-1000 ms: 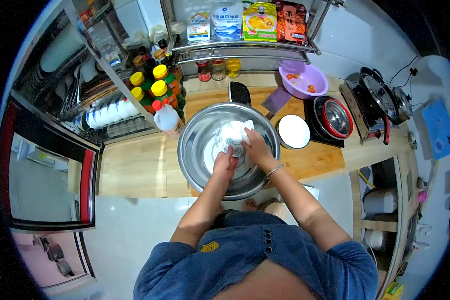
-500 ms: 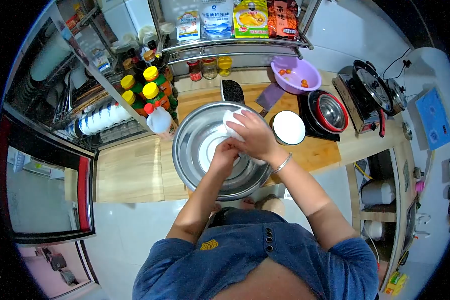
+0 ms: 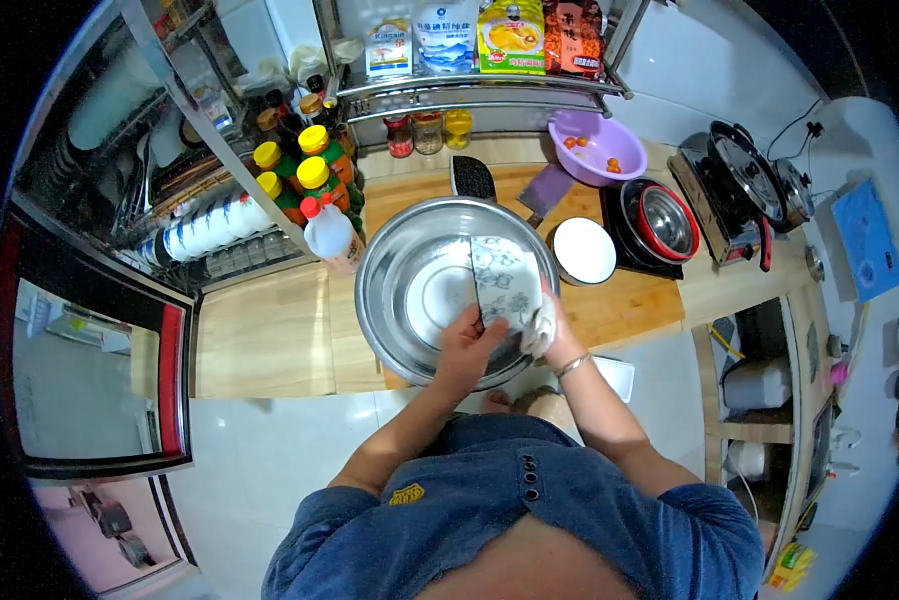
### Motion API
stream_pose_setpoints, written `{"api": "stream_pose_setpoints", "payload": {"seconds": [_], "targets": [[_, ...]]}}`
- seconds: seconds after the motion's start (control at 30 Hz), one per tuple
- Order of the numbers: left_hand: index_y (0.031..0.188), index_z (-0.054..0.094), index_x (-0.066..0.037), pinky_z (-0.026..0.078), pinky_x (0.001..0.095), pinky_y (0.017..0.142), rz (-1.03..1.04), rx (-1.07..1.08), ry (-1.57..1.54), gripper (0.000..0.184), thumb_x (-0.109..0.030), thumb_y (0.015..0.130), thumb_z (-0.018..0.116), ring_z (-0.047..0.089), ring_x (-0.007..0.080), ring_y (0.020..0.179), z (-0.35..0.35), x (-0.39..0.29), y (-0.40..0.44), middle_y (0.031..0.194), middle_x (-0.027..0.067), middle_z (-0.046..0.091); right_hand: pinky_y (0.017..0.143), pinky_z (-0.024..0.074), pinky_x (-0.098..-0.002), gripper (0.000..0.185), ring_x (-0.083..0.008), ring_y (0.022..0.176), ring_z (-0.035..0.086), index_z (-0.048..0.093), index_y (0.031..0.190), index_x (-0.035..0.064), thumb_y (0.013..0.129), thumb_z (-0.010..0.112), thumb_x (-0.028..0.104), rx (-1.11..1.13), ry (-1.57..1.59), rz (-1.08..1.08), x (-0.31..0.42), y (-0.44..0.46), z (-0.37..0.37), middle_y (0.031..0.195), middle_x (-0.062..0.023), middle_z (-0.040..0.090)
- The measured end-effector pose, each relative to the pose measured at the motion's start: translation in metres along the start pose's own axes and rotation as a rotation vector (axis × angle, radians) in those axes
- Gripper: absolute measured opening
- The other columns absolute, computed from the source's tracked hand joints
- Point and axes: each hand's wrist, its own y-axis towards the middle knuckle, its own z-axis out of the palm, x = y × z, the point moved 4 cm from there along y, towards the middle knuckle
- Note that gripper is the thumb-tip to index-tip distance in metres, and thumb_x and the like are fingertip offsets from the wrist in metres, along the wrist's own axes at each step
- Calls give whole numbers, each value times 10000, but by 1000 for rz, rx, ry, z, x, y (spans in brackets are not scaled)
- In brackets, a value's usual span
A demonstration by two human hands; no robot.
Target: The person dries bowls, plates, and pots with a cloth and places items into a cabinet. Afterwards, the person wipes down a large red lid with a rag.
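Note:
Over the large steel basin (image 3: 380, 270), a white bowl with a grey flower pattern (image 3: 505, 275) is tipped so that its patterned side and dark rim line show. My left hand (image 3: 472, 345) grips the bowl's lower left edge, thumb on the pattern. My right hand (image 3: 562, 338) is at the bowl's lower right, closed round a bunched white cloth (image 3: 538, 332) pressed near the bowl; some of its fingers are hidden behind them. To the right of the basin stands a white bowl (image 3: 584, 251) on the wooden board (image 3: 625, 300).
A cleaver (image 3: 547, 190) and a black object (image 3: 472, 178) lie behind the basin. A purple basin (image 3: 598, 150) holds small orange-red fruits. Nested bowls (image 3: 667, 225) and a stove (image 3: 720, 210) stand right. Bottles (image 3: 332, 235) stand left, below a rack (image 3: 480, 90) with packets.
The bowl has turned so its patterned side shows. My right hand and the cloth have moved down and right from the bowl's top; my left hand has shifted slightly right and down.

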Motion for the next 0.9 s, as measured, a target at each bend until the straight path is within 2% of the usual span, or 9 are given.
{"api": "stream_pose_setpoints", "payload": {"seconds": [0.07, 0.13, 0.3, 0.37, 0.47, 0.63, 0.7, 0.83, 0.9], "targets": [[1102, 459, 1, 432, 273, 742, 5, 31, 175, 345, -138, 796, 537, 560, 198, 883, -6, 8, 1, 995, 94, 575, 796, 428, -356, 600, -273, 875, 530, 471, 1079, -1, 845, 305, 526, -45, -89, -30, -24, -3, -9, 992, -136, 548], [1038, 506, -28, 439, 306, 687, 344, -10, 1109, 346, -96, 708, 585, 575, 245, 743, -6, 1, 0, 853, 106, 599, 793, 428, -361, 628, -272, 867, 532, 470, 1077, 4, 832, 295, 555, 19, -35, 40, -28, -39, 36, 978, -132, 552], [931, 536, -58, 410, 342, 654, 614, 194, 1387, 291, -109, 646, 559, 553, 257, 697, 8, -27, -15, 739, 93, 583, 757, 437, -361, 650, -224, 834, 558, 493, 1058, 46, 793, 316, 612, -195, -128, -52, -22, -71, 75, 923, -83, 572], [932, 506, -68, 401, 356, 667, 435, 420, 1676, 296, -129, 654, 588, 538, 249, 726, 10, -23, -19, 832, 89, 577, 696, 451, -330, 526, -190, 768, 562, 511, 1009, 32, 816, 414, 512, -83, -114, -69, -20, -76, 68, 859, -65, 574], [909, 504, -75, 392, 348, 696, 485, 501, 1740, 272, -144, 661, 590, 537, 208, 756, 12, -28, -26, 846, 60, 581, 630, 448, -285, 295, -160, 754, 544, 482, 1033, -4, 760, 545, 87, -226, -398, -244, -13, -83, 68, 868, -77, 554], [1023, 498, -73, 364, 328, 850, 509, 714, 1891, 353, -174, 696, 586, 529, 189, 918, 6, -32, -34, 961, 74, 570, 644, 444, -282, 312, -168, 757, 543, 486, 1021, -35, 713, 487, 22, -354, -565, -338, -20, -85, 51, 871, -96, 557], [1158, 425, -63, 316, 351, 923, 885, 360, 1749, 459, -220, 747, 557, 487, 236, 1015, 6, -60, -47, 1082, 135, 513, 658, 443, -282, 330, -170, 764, 543, 483, 1025, -42, 700, 483, 18, -372, -634, -386, -21, -92, 51, 876, -102, 559], [1237, 357, -73, 316, 357, 914, 692, -227, 1122, 489, -173, 788, 522, 400, 262, 1122, -38, -74, -35, 1243, 176, 373, 696, 437, -283, 362, -170, 777, 535, 482, 1041, -50, 694, 498, 53, -352, -766, -399, -24, -102, 53, 891, -106, 564], [1277, 273, -80, 326, 338, 902, -339, 99, -61, 537, -151, 798, 506, 394, 234, 1107, -53, -38, -23, 1201, 136, 412, 718, 434, -301, 365, -211, 793, 552, 483, 1042, -44, 720, 537, 119, -324, -920, -418, -28, -108, 61, 886, -133, 576]]}}
